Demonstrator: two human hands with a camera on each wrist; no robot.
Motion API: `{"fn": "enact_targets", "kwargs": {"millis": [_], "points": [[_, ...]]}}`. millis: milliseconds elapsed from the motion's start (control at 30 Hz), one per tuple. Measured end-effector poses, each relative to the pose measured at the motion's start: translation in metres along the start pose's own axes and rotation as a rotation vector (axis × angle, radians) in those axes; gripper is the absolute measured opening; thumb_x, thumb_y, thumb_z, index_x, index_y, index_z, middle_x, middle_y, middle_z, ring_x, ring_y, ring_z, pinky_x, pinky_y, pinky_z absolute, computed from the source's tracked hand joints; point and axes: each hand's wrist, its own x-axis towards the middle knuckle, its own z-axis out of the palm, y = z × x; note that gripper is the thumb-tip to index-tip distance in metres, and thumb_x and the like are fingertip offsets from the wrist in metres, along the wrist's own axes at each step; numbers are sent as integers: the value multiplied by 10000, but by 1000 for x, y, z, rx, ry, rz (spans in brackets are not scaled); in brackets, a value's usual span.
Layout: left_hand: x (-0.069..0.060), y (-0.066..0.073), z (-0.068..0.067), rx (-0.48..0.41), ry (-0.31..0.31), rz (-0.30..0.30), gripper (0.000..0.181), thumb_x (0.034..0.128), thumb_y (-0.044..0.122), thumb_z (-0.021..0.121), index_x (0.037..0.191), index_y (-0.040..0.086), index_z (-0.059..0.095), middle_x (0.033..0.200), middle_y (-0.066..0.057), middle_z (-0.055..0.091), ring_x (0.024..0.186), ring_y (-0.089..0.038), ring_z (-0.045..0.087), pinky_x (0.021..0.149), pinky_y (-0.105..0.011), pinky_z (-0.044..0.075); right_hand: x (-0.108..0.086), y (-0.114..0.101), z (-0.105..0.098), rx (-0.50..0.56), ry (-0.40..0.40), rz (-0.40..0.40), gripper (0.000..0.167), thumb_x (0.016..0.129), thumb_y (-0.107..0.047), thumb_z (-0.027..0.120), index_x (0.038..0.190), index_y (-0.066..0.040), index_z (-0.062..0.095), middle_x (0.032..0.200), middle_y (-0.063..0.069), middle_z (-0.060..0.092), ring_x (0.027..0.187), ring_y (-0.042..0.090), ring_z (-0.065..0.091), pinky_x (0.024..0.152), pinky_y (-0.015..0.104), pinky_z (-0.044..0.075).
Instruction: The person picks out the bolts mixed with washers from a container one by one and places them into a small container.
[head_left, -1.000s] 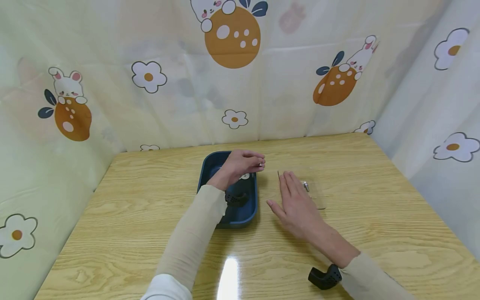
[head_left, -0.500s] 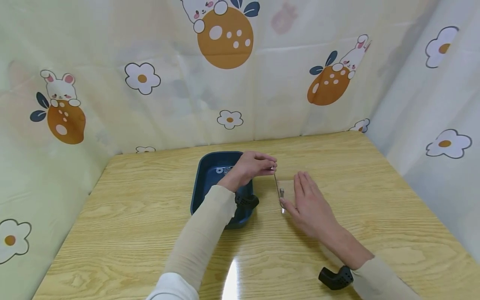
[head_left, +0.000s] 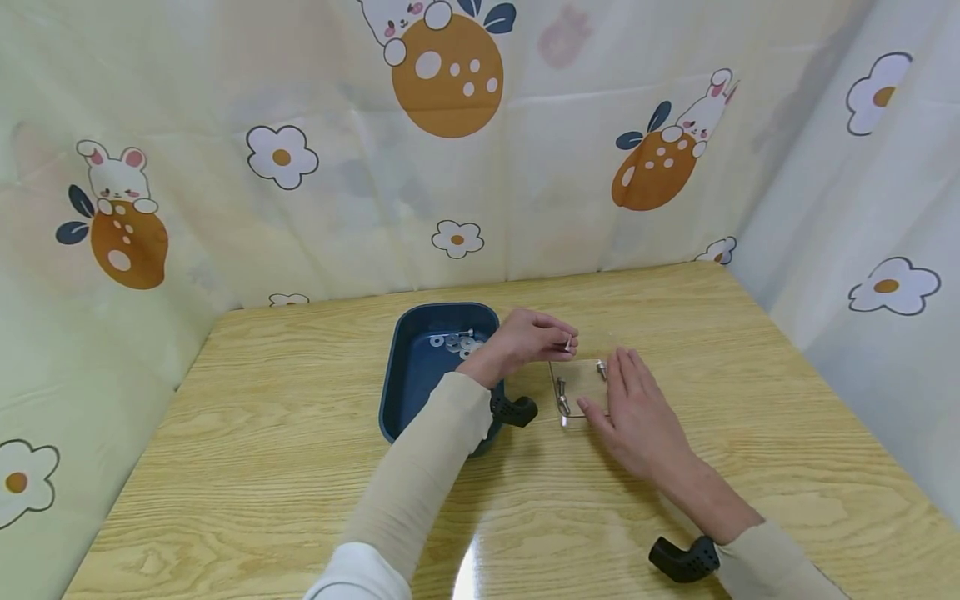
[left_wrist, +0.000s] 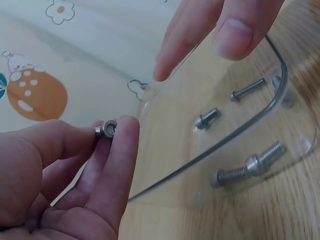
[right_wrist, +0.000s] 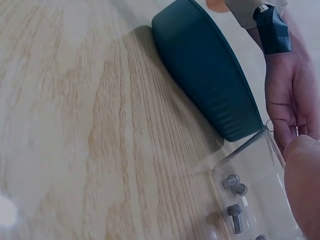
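Between thumb and fingertips, my left hand (head_left: 528, 342) pinches a small metal socket-head screw (left_wrist: 107, 129), its hex recess showing in the left wrist view. That hand is at the far left corner of a clear plastic box (head_left: 585, 392). Several metal screws (left_wrist: 232, 175) lie in the box, of differing lengths and thicknesses. My right hand (head_left: 637, 408) is at the box's right side with its fingers straight and together and the thumb apart; it covers part of the box. Whether its palm touches the box cannot be told.
Left of the box stands a dark blue tray (head_left: 387, 392) with several washers (head_left: 453, 341) and a screw at its far end. The left forearm crosses over the tray's near right side. A patterned curtain (head_left: 360, 233) hangs behind the wooden table (head_left: 247, 467).
My left hand has moved right, from above the tray to the clear box, with the screw held. My right hand has shifted right, uncovering screws in the box. The head view has turned slightly.
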Motion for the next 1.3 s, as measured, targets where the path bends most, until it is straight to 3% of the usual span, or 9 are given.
{"fn": "enact_targets", "kwargs": {"millis": [200,367,600,867,1300], "points": [[3,1,7,26,-26,-34,268,1004,54,550,1209,-88,649,1065,-213,717,998,-265,724,1009,-436,544,-1,3,1,-2,22,8,800,1038,-445,437,1475,189,219,1557,387,203,1475,510,167,1225,578,188],[5,1,11,42,-52,-69,246,1009,56,542,1178,-71,666,1092,-228,711,1018,-285,723,1013,-440,537,-2,5,3,-13,15,16,821,1040,-470,423,1475,194,210,1554,393,202,1473,517,167,1219,590,195],[6,0,17,137,-52,-63,269,1015,85,538,1184,-84,662,1082,-233,709,991,-268,726,916,-368,593,-2,6,5,19,5,36,838,1040,-488,407,1475,197,200,1559,392,185,1475,520,148,1222,589,181],[4,0,23,167,-68,-83,348,1030,73,482,1289,-148,559,1247,-304,632,1157,-371,655,989,-413,553,-2,6,6,31,-6,46,840,1043,-492,396,1478,196,189,1564,391,173,1479,519,132,1226,587,168],[2,2,16,146,-82,-70,356,1043,106,472,1309,-113,558,1279,-277,626,1150,-331,668,1010,-409,542,-3,6,8,27,12,37,831,1043,-488,399,1472,198,210,1555,395,194,1476,521,142,1226,586,172]]}}
